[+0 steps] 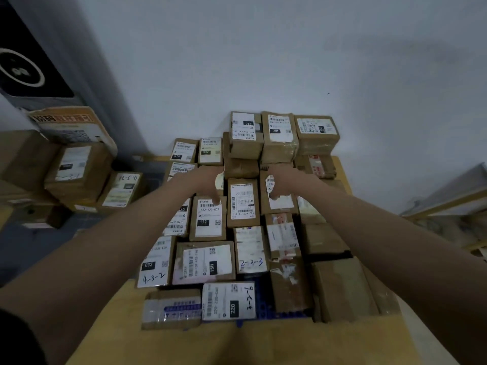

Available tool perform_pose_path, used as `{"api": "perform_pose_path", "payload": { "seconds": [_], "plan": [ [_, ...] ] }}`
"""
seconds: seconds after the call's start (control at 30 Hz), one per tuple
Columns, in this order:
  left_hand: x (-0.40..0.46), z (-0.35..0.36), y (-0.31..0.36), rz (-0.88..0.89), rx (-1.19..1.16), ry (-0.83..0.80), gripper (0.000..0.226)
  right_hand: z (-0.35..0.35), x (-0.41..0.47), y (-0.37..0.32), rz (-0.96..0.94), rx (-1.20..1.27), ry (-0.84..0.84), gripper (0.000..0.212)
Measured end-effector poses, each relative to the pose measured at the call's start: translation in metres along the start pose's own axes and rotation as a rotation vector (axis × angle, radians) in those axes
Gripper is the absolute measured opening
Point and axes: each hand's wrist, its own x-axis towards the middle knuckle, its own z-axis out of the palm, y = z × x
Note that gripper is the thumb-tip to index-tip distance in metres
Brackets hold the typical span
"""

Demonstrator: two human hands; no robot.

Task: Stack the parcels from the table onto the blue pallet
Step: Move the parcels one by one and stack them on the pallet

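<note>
From the head view, both hands reach over the packed cardboard parcels (208, 218), the left hand (204, 181) and right hand (280, 180) resting spread-fingered on separate middle boxes, gripping nothing; probably squaring the rows. The blue pallet (266, 306) shows only between near boxes; open room remains atop the lower rows, below the tall stack (279, 135) against the wall.

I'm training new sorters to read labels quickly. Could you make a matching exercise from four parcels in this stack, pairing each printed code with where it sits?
Parcels:
1. parcel 220
2. parcel 122
3. parcel 032 with 4-3-2
4. top parcel 010

Places:
A. top tier by the wall
B. nearest row, middle
C. near left edge
D. just below the left hand

Pairs: 1-B, 2-D, 3-C, 4-A
</note>
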Motion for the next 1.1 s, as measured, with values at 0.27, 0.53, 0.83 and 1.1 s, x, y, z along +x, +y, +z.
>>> {"api": "perform_pose_path", "payload": {
  "seconds": [0.27, 0.53, 0.83, 1.1],
  "plan": [
    [-0.070, 0.012, -0.004, -0.066, 0.096, 0.005, 0.091, 0.004, -0.071, -0.036, -0.063, -0.013, -0.008, 0.050],
    [-0.139, 0.037, -0.045, -0.183, 0.092, 0.001, 0.078, 0.021, -0.106, -0.090, -0.184, 0.020, 0.015, 0.049],
    [-0.215, 0.043, -0.104, -0.233, 0.164, 0.005, 0.061, 0.021, -0.130, -0.165, -0.274, 0.016, 0.030, 0.050],
    [-0.276, 0.038, -0.175, -0.253, 0.102, 0.016, 0.037, 0.018, -0.152, -0.253, -0.306, -0.005, 0.078, 0.043]
  ]
}}
